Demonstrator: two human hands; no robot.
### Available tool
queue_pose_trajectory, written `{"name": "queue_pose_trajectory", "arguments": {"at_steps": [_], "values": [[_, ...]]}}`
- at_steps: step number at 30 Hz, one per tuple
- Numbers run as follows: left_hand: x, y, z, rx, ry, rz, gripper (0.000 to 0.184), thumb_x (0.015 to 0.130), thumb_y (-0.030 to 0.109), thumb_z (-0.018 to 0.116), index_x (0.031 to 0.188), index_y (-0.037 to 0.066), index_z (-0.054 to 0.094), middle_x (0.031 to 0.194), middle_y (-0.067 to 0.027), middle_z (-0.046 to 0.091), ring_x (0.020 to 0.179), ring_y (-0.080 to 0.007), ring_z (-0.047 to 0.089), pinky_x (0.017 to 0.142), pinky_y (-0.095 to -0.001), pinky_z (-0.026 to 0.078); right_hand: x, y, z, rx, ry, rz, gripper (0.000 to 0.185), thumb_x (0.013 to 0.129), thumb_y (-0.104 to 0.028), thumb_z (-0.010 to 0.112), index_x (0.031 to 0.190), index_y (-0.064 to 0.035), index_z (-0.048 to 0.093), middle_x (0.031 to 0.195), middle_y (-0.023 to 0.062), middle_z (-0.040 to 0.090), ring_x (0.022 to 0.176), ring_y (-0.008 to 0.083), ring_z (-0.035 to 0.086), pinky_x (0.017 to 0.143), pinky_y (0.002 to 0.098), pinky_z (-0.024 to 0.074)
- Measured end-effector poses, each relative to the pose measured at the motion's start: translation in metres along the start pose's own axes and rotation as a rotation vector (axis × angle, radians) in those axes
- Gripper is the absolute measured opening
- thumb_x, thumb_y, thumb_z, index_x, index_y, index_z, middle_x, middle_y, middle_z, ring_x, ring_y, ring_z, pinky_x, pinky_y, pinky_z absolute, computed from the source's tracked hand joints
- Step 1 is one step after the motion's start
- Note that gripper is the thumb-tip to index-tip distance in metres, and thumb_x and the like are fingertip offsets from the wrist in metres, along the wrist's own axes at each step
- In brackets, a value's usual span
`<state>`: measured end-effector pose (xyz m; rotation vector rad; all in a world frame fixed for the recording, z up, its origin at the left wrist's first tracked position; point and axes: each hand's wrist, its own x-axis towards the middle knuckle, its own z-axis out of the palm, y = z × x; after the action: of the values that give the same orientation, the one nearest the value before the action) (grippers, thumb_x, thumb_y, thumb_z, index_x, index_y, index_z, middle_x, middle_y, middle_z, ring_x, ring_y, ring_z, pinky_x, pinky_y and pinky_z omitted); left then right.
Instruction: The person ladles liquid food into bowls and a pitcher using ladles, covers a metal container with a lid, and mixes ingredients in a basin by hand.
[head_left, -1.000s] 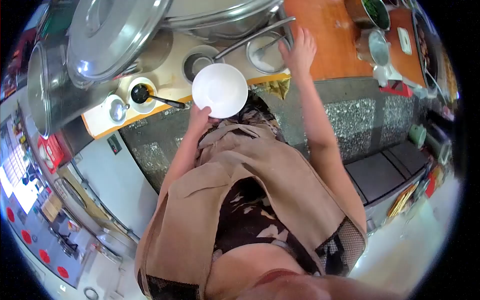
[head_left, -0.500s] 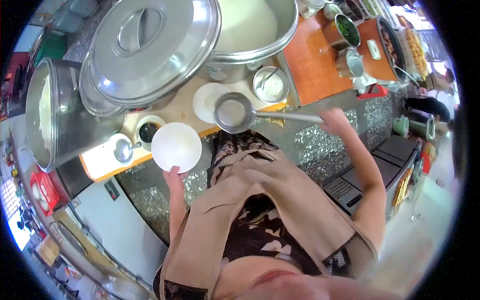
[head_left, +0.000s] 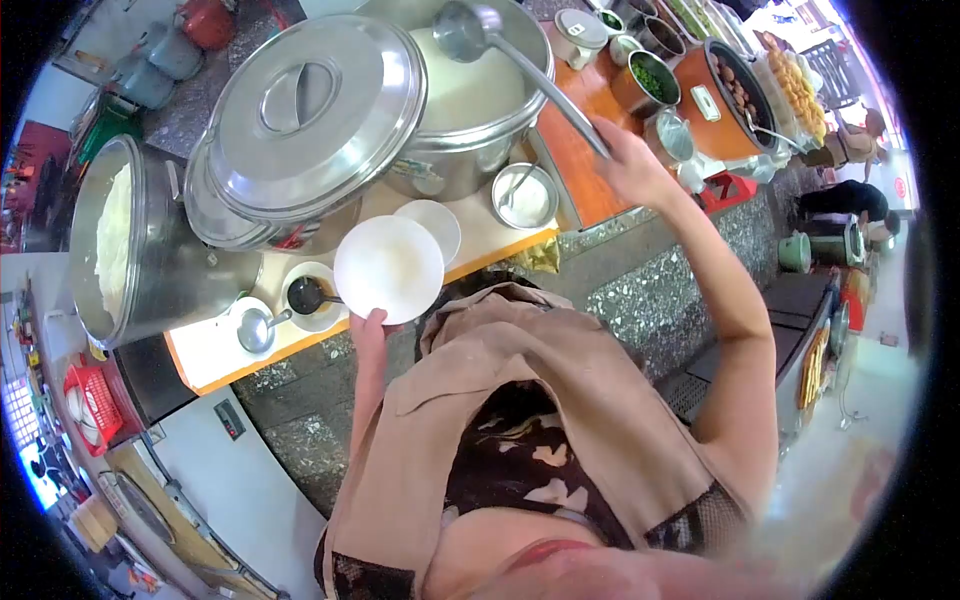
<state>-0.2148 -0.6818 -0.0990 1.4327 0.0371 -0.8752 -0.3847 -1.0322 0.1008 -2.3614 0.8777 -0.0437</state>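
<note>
I see the right hand [head_left: 632,165] clamped on the ladle [head_left: 556,97], handle slanting far-left over the pot [head_left: 466,160]; the left hand [head_left: 369,330] grips the white bowl [head_left: 390,265], nearer, further left.

Light is fairly bright over the bench [head_left: 205,352], whose left end bleaches almost to white. A patch of window [head_left: 20,412] at the left edge burns out, and the upper right flares too. Soft glare streaks the metal lid [head_left: 345,75]; the bowl [head_left: 389,268] shows pale, with faint shading. Straight lines bow near the black surround (a fisheye-like circle), and the lower right is hazily blurred.
</note>
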Motion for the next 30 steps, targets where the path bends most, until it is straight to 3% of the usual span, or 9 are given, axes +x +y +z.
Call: {"name": "queue_pose_trajectory", "arguments": {"at_steps": [3,5,10,13,15,16,23,25,30], "values": [[-0.008,0.003,0.025,-0.073,-0.014,0.050,0.051,0.069,0.006,0.046,0.119,-0.002,0.036,0.097,-0.0140,0.056,0.069,-0.0188,0.061,0.046,-0.0246,0.052,0.050,0.016,0.022,-0.222,0.157,-0.228,0.051,0.072,-0.003,0.044,0.123,-0.0041,0.036,0.091,0.0233,0.054,0.086,0.0352,0.057,0.072,0.0447,0.0460],[-0.016,0.009,0.041,-0.104,0.002,0.053,0.053,0.069,0.006,0.047,0.120,-0.003,0.034,0.098,-0.0145,0.055,0.069,-0.0188,0.061,0.046,-0.0243,0.052,0.061,-0.012,0.023,-0.543,0.078,0.017,0.046,0.074,-0.007,0.048,0.118,0.0016,0.037,0.092,0.0282,0.055,0.089,0.0378,0.057,0.076,0.0430,0.0465],[-0.033,0.030,0.074,-0.228,-0.021,0.082,0.056,0.068,0.006,0.049,0.121,-0.004,0.032,0.106,-0.0165,0.051,0.081,-0.0234,0.060,0.060,-0.0318,0.055,0.091,0.007,0.030,-0.499,0.073,-0.073,0.036,0.072,-0.005,0.047,0.108,0.0032,0.044,0.086,0.0263,0.056,0.086,0.0423,0.056,0.075,0.0447,0.0465],[-0.039,0.047,0.085,-0.232,-0.100,0.083,0.056,0.071,0.008,0.049,0.123,-0.001,0.030,0.109,-0.0169,0.047,0.087,-0.0234,0.058,0.062,-0.0287,0.055,0.106,0.021,0.018,-0.258,-0.011,-0.174,0.016,0.071,-0.003,0.046,0.085,0.0038,0.051,0.070,0.0195,0.055,0.067,0.0324,0.060,0.054,0.0384,0.0488],[-0.042,0.056,0.093,-0.231,-0.101,0.096,0.057,0.071,0.011,0.051,0.123,-0.003,0.030,0.110,-0.0173,0.048,0.089,-0.0247,0.058,0.066,-0.0325,0.055,0.096,0.004,-0.009,0.621,-0.269,0.333,0.005,0.071,-0.003,0.047,0.067,-0.0002,0.048,0.058,0.0100,0.049,0.047,0.0167,0.051,0.036,0.0270,0.0386],[-0.042,0.059,0.096,-0.231,-0.110,0.105,0.059,0.072,0.014,0.053,0.123,-0.004,0.031,0.110,-0.0178,0.049,0.092,-0.0260,0.058,0.070,-0.0362,0.054,0.099,0.022,-0.008,0.845,-0.342,0.367,0.008,0.073,-0.003,0.049,0.067,-0.0030,0.044,0.055,0.0019,0.041,0.040,0.0060,0.036,0.031,0.0179,0.0271],[-0.033,0.088,0.122,-0.294,-0.189,0.118,0.055,0.077,0.014,0.051,0.125,-0.002,0.028,0.112,-0.0179,0.046,0.094,-0.0256,0.056,0.068,-0.0330,0.055,0.032,0.027,-0.044,1.187,-0.410,0.404,0.006,0.075,-0.001,0.048,0.081,-0.0020,0.046,0.054,-0.0016,0.038,0.039,0.0044,0.035,0.031,0.0177,0.0275],[-0.025,0.096,0.129,-0.262,-0.280,0.138,0.054,0.079,0.017,0.050,0.125,-0.002,0.028,0.114,-0.0183,0.046,0.098,-0.0263,0.055,0.072,-0.0348,0.055,0.009,0.024,-0.057,1.146,-0.365,0.359,0.027,0.075,0.003,0.046,0.102,0.0014,0.042,0.060,-0.0013,0.037,0.040,0.0019,0.034,0.030,0.0154,0.0245],[-0.011,0.113,0.158,-0.174,-0.319,0.220,0.058,0.081,0.028,0.050,0.125,-0.003,0.028,0.108,-0.0187,0.052,0.086,-0.0244,0.061,0.062,-0.0319,0.056,-0.049,0.007,-0.096,1.182,-0.365,0.276,0.043,0.074,0.001,0.048,0.116,0.0048,0.039,0.060,-0.0003,0.039,0.039,0.0025,0.034,0.029,0.0166,0.0245]]}}
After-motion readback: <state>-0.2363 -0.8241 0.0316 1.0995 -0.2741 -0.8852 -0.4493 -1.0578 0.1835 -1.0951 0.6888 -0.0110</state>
